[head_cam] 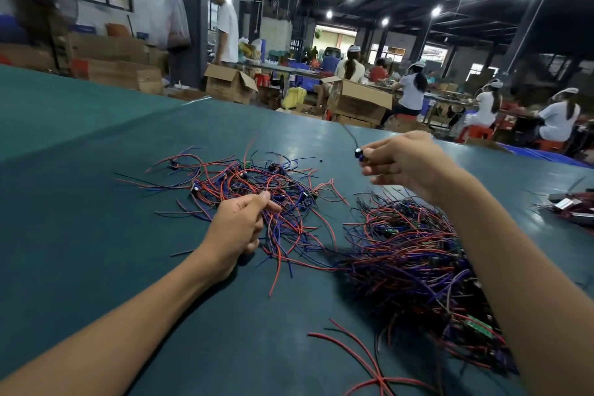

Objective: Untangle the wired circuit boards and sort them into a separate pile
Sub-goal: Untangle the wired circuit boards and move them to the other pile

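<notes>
Pinching one wired circuit board (359, 153) aloft with right hand (405, 164); poising curled left hand (236, 228) at looser pile (257, 183), grip there impossible to tell. Judging maybe a third sorted, with dense tangle (408, 254) to go.

Probably a factory assembly hall: capped workers (414, 92), cardboard boxes (360, 100), green worktable (96, 202).

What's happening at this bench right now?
A person is sorting wired circuit boards on a green table. The right hand, raised, pinches one small board with a black wire trailing off it. The left hand lies curled in the looser pile; whether it grips wires is unclear. A denser tangle sits to the right, under the right forearm.
</notes>
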`<state>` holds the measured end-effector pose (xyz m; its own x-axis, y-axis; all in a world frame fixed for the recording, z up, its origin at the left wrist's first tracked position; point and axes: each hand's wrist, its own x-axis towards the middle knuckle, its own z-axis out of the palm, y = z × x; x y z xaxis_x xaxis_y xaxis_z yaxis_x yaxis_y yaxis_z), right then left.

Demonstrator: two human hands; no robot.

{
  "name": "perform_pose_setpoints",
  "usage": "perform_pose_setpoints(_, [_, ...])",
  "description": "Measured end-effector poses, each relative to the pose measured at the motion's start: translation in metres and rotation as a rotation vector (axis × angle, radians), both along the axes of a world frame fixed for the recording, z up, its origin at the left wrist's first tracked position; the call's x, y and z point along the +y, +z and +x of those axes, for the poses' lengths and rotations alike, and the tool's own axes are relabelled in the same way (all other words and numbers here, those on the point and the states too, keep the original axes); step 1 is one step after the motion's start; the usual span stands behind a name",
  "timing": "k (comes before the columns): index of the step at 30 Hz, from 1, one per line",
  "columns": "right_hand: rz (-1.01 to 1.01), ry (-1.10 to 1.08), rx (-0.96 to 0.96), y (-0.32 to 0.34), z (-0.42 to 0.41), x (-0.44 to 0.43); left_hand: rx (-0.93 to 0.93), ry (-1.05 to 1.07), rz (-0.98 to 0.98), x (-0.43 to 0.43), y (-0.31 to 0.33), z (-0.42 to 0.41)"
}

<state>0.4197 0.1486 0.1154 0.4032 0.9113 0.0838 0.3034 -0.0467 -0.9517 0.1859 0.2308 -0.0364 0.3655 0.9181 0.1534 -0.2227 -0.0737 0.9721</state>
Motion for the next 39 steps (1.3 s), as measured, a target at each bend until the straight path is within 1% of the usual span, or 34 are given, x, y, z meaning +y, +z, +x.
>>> perform_pose_setpoints(2, [0.052, -0.073, -0.022, 0.007, 0.019, 0.001, 0.004, -0.012, 0.005, 0.0, 0.0, 0.0])
perform_pose_setpoints(3, [0.058, -0.133, -0.097, 0.007, 0.031, 0.002, 0.005, -0.011, 0.006, -0.001, 0.0, 0.0])
perform_pose_setpoints(4, [0.034, -0.206, -0.239, 0.003, 0.044, 0.005, 0.008, -0.003, 0.006, -0.001, 0.0, 0.0])
perform_pose_setpoints(6, [-0.099, -0.318, -0.571, -0.013, 0.071, 0.006, 0.029, 0.015, 0.017, -0.002, 0.0, 0.0])
perform_pose_setpoints(7, [-0.19, -0.356, -0.687, -0.022, 0.081, 0.006, 0.045, 0.02, 0.029, -0.002, 0.0, 0.0])
perform_pose_setpoints(9, [-0.37, -0.386, -0.793, -0.04, 0.092, 0.003, 0.069, 0.022, 0.042, 0.0, -0.001, 0.001])
perform_pose_setpoints(11, [-0.483, -0.41, -0.86, -0.051, 0.086, 0.007, 0.089, 0.026, 0.057, 0.0, -0.002, 0.002])
perform_pose_setpoints(12, [-0.484, -0.436, -0.916, -0.054, 0.077, 0.013, 0.1, 0.028, 0.066, 0.0, -0.002, 0.003])
perform_pose_setpoints(13, [-0.423, -0.443, -0.973, -0.058, 0.067, 0.023, 0.108, 0.031, 0.075, 0.0, -0.003, 0.003])
perform_pose_setpoints(14, [-0.301, -0.412, -0.997, -0.062, 0.056, 0.036, 0.113, 0.031, 0.081, 0.0, -0.003, 0.004])
perform_pose_setpoints(15, [-0.173, -0.33, -0.972, -0.065, 0.041, 0.05, 0.115, 0.031, 0.085, -0.001, -0.002, 0.003])
perform_pose_setpoints(16, [-0.085, -0.199, -0.909, -0.067, 0.024, 0.062, 0.115, 0.029, 0.087, -0.001, -0.002, 0.003])
perform_pose_setpoints(17, [-0.045, -0.06, -0.86, -0.071, 0.006, 0.072, 0.112, 0.027, 0.088, -0.001, -0.002, 0.003])
perform_pose_setpoints(18, [-0.056, 0.066, -0.845, -0.077, -0.009, 0.08, 0.108, 0.027, 0.084, -0.001, -0.001, 0.002])
perform_pose_setpoints(19, [-0.094, 0.15, -0.87, -0.084, -0.021, 0.088, 0.102, 0.029, 0.078, -0.001, -0.001, 0.001])
perform_pose_setpoints(20, [-0.149, 0.186, -0.917, -0.092, -0.028, 0.095, 0.094, 0.033, 0.074, -0.001, -0.001, 0.001])
perform_pose_setpoints(22, [-0.243, 0.184, -1.0, -0.103, -0.032, 0.103, 0.088, 0.038, 0.073, -0.001, -0.001, 0.001])
perform_pose_setpoints(25, [-0.261, 0.19, -1.059, -0.105, -0.028, 0.104, 0.101, 0.038, 0.084, -0.002, -0.001, 0.001])
perform_pose_setpoints(29, [-0.155, 0.249, -1.128, -0.112, -0.013, 0.093, 0.098, 0.045, 0.061, 0.0, -0.001, 0.003])
perform_pose_setpoints(33, [-0.039, 0.197, -1.11, -0.113, -0.005, 0.083, 0.102, 0.044, 0.063, -0.001, 0.0, 0.003])
perform_pose_setpoints(34, [-0.018, 0.174, -1.06, -0.108, -0.007, 0.081, 0.103, 0.045, 0.066, -0.001, 0.001, 0.003])
perform_pose_setpoints(36, [0.0, 0.095, -0.891, -0.094, -0.009, 0.079, 0.112, 0.049, 0.068, -0.001, 0.0, 0.002])
perform_pose_setpoints(37, [-0.005, 0.06, -0.766, -0.085, -0.009, 0.078, 0.113, 0.053, 0.067, -0.001, 0.0, 0.002])
perform_pose_setpoints(39, [-0.05, 0.045, -0.422, -0.064, -0.009, 0.073, 0.108, 0.056, 0.064, -0.002, 0.0, 0.003])
